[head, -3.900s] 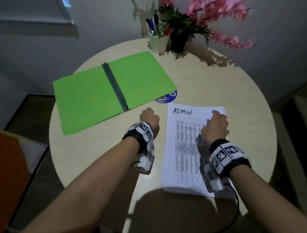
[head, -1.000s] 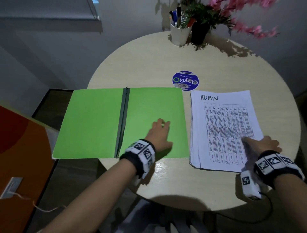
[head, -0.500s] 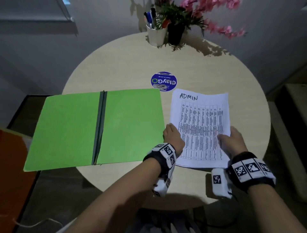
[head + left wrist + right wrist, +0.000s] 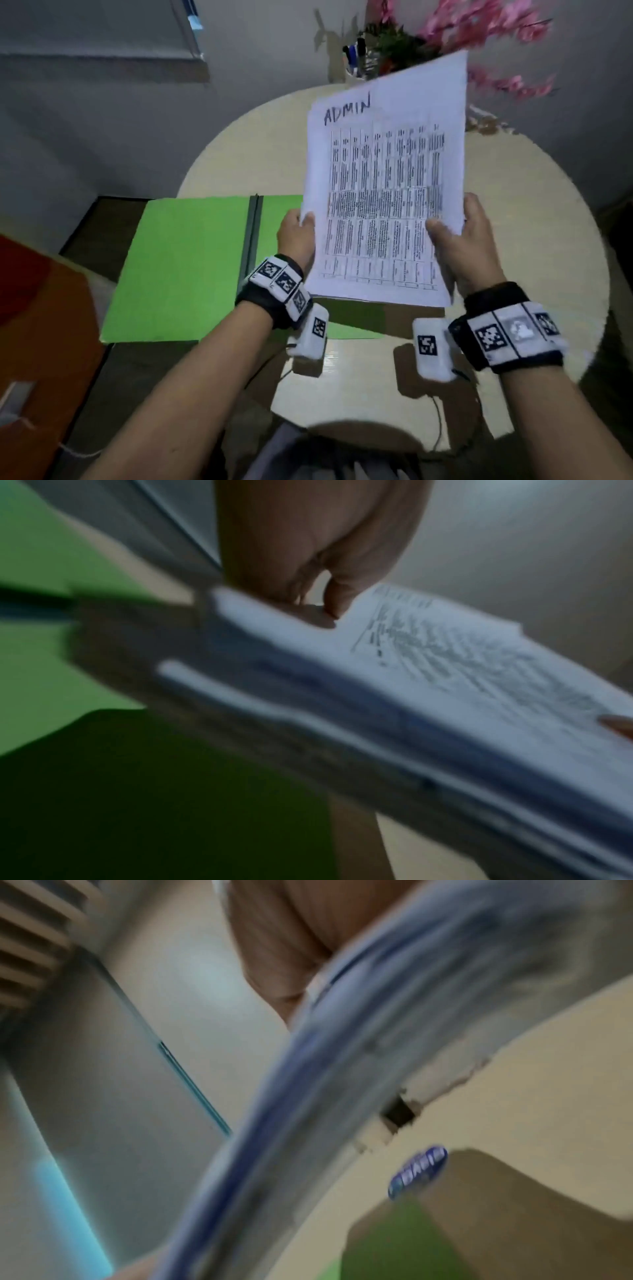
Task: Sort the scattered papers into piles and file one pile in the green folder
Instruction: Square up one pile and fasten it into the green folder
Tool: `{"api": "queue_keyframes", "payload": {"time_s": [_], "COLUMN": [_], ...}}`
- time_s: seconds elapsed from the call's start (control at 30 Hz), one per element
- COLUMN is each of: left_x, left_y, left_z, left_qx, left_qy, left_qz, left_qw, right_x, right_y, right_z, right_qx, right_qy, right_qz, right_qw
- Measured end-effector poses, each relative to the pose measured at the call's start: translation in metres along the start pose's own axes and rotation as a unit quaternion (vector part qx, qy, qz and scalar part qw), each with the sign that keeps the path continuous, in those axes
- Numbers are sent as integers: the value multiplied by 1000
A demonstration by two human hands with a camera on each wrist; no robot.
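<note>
A stack of printed papers (image 4: 383, 192) headed "ADMIN" is held up off the round table, tilted towards me. My left hand (image 4: 297, 233) grips its lower left edge and my right hand (image 4: 455, 236) grips its lower right edge, thumb on the front sheet. The green folder (image 4: 185, 267) lies open and flat on the table's left side, its grey spine upward; its right leaf is partly hidden behind the papers. The left wrist view shows the blurred paper stack (image 4: 428, 674) pinched by my left hand (image 4: 318, 588). The right wrist view shows the papers' edge (image 4: 308, 1096), blurred.
The round beige table (image 4: 531, 212) carries a pen cup (image 4: 356, 65) and a pink flower plant (image 4: 479, 31) at the back. A blue round sticker (image 4: 418, 1172) lies on the tabletop beneath the papers. An orange surface (image 4: 37, 335) sits left of the table.
Both hands have lifted the ADMIN stack off the table and tilted it upright. Before that my left hand left the folder and came to the papers' left edge.
</note>
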State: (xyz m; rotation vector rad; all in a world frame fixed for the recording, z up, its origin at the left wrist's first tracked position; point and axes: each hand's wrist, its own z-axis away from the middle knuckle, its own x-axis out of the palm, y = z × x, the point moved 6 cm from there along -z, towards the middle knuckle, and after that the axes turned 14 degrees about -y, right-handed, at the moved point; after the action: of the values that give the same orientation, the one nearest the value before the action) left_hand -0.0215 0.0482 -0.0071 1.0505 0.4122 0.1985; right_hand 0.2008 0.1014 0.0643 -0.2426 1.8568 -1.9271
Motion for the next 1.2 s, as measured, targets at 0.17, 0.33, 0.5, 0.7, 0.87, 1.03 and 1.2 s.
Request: {"api": "queue_keyframes", "payload": {"time_s": [0.17,0.33,0.5,0.7,0.87,1.03,1.2], "left_x": [-52,-92,-89,-46,-29,-33,-38], "left_y": [-51,-96,-97,-84,-78,-79,-80], "left_z": [18,14,2,-10,-13,-18,-20], "left_qx": [-89,-152,-126,-57,-23,-1,5], "left_qy": [38,75,15,-35,-37,-44,-72], "left_qz": [-101,-256,-330,-329,-292,-232,-208], "left_qw": [990,952,935,942,955,972,975], "right_x": [67,93,82,50,26,22,29], "right_y": [77,126,131,131,140,140,143], "right_z": [-6,1,2,1,5,11,10], "right_qx": [131,209,215,204,218,173,166], "right_qy": [-44,-52,-28,15,23,28,17], "right_qz": [-44,-31,-48,-84,-140,-253,-265], "right_qw": [989,976,975,975,965,951,950]}}
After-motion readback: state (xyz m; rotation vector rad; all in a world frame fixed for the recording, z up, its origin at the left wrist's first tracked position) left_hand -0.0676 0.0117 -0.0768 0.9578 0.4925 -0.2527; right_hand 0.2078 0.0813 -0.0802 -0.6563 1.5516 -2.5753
